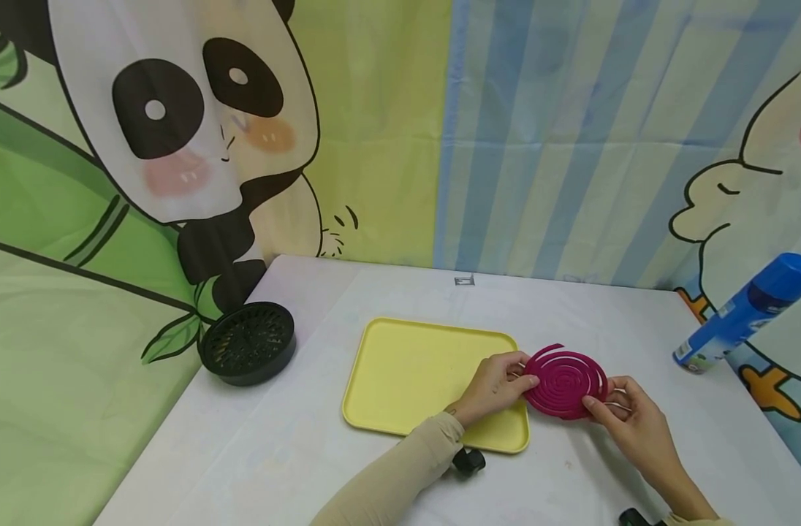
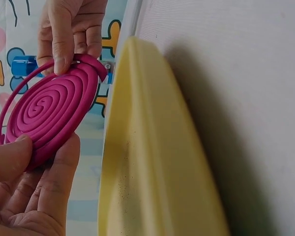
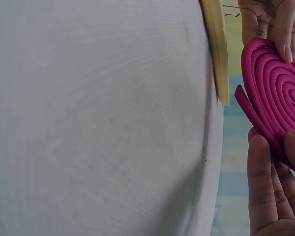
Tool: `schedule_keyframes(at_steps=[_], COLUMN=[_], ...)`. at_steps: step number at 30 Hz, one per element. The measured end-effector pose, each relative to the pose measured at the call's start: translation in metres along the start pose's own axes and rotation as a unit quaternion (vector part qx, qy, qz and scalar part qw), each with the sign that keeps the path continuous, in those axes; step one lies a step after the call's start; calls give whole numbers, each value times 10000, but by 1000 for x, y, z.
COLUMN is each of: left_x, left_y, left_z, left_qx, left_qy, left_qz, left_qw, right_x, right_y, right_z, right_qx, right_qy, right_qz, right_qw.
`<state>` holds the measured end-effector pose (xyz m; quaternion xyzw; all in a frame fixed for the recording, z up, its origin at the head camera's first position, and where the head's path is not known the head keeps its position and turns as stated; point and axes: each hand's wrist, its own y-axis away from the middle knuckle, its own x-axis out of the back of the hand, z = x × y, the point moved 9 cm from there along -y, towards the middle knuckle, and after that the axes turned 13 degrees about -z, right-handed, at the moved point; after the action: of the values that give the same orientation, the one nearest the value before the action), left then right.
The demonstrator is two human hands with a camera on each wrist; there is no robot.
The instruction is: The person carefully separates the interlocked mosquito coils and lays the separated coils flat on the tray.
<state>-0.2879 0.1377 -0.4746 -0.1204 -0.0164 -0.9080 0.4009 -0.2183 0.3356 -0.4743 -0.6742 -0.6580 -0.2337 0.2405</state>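
A magenta mosquito coil (image 1: 566, 383) is held above the white table, just past the right edge of a yellow tray (image 1: 433, 380). My left hand (image 1: 495, 389) pinches its left rim between thumb and fingers. On the opposite rim, the thumb of my right hand (image 1: 639, 427) lies on top with fingers beneath. The left wrist view shows the coil (image 2: 49, 108) tilted, its spiral rings close together. A thin outer strand stands slightly apart from the rest. In the right wrist view, one free end of the coil (image 3: 273, 93) sticks out to the side.
A round black holder (image 1: 249, 343) with a slotted top stands at the table's left edge. Near the right edge is a blue spray can (image 1: 742, 318). A cartoon-printed curtain (image 1: 387, 131) hangs behind the white table (image 1: 295, 453). My left forearm passes over the tray's near edge.
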Motion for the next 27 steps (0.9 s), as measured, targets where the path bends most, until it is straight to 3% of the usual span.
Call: schedule_keyframes(at_steps=[13,27], left_x=[0,-1], left_y=[1,3], left_z=[0,-2], left_qx=[180,161], left_qy=[-24,-170], left_qz=[-77,-184], left_qw=[9998,9996], right_x=[1,1], right_y=[0,0], right_z=[-2,-5], right_qx=[46,-15], right_qy=[182,371], right_qz=[-26,-56], right_qw=[9998,9993])
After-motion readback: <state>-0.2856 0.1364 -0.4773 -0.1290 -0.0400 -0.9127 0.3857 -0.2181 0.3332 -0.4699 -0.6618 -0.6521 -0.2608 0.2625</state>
